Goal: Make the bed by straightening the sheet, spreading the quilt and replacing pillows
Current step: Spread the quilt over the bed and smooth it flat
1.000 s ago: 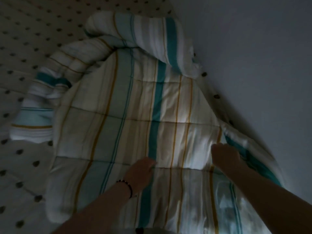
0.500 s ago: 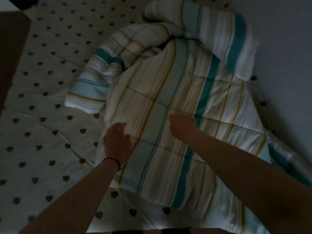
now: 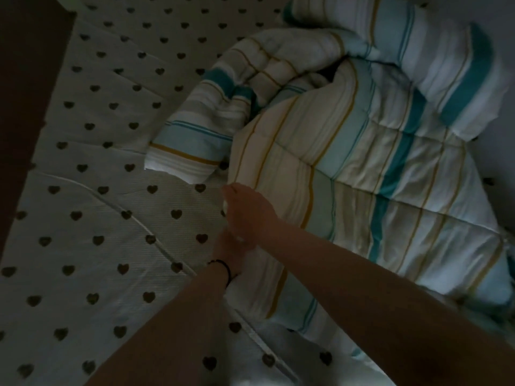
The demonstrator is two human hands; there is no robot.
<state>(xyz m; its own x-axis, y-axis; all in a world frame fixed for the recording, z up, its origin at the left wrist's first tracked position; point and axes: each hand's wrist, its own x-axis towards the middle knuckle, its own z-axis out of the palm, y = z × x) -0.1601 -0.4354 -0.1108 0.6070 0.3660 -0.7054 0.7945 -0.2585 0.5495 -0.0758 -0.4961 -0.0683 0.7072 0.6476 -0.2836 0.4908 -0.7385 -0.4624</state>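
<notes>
While the room is dim, one quilt [image 3: 362, 168] lies bunched on one sheet [image 3: 111, 218] with dark hearts, against the wall [image 3: 496, 37]. The quilt is padded, striped white, teal and yellow. Two hands meet at its left edge: the right hand [image 3: 248, 215] pinches it; the left hand [image 3: 227, 250] is partly hidden, so its fingers cannot be judged.
</notes>
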